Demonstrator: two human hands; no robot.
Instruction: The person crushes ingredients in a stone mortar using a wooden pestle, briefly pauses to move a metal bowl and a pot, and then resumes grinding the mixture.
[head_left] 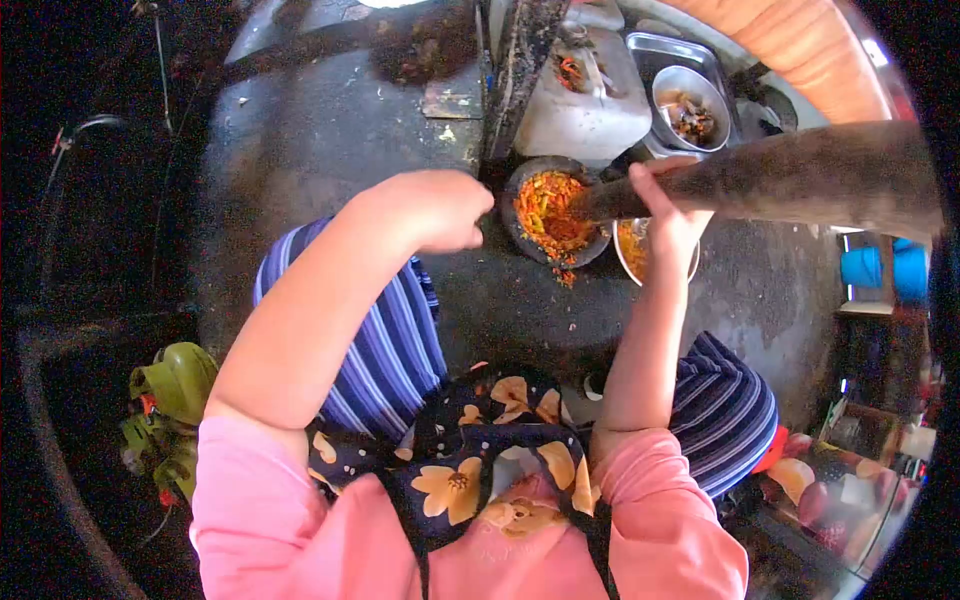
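A dark mortar on the floor holds crushed orange and yellow chillies, some spilling over its near rim. My right hand is wrapped round a thick wooden pestle, whose narrow end rests in the mortar among the chillies. My left hand is held just left of the mortar, touching nothing that I can see, with its fingers curled in and partly hidden. Partly behind my right forearm is a white-rimmed bowl with orange contents.
A whitish block-like container stands beyond the mortar. Beside it a metal bowl with dark pieces sits by a metal tray. A dark post rises near the block. Blue buckets are at the far right, a green object at the left.
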